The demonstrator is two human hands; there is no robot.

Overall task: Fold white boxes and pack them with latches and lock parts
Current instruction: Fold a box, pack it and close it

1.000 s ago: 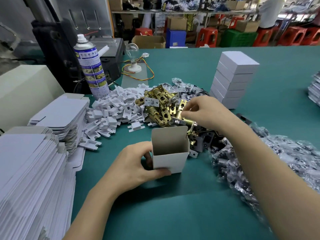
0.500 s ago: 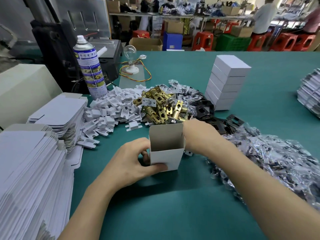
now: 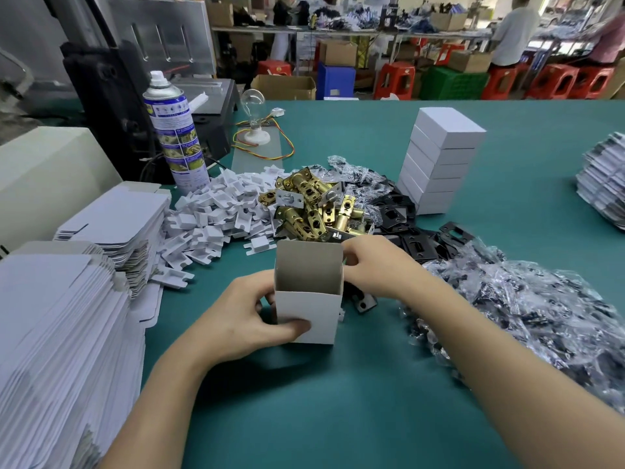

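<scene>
An open white box stands upright on the green table, grey inside. My left hand grips its lower left, thumb across the front face. My right hand sits at the box's upper right edge with fingers curled; whatever they hold is hidden. Behind the box lies a heap of brass latches. Black strike plates lie to its right, and one black plate lies at the box's right foot. White plastic inserts are piled to the left.
Flat box blanks are stacked at the left, with a second stack behind. Bagged small parts spread on the right. A stack of closed white boxes, a spray can and a light bulb stand farther back.
My right hand, which held a brass latch over the heap, came down beside the box and now sits at its upper right edge. My left hand kept hold of the box.
</scene>
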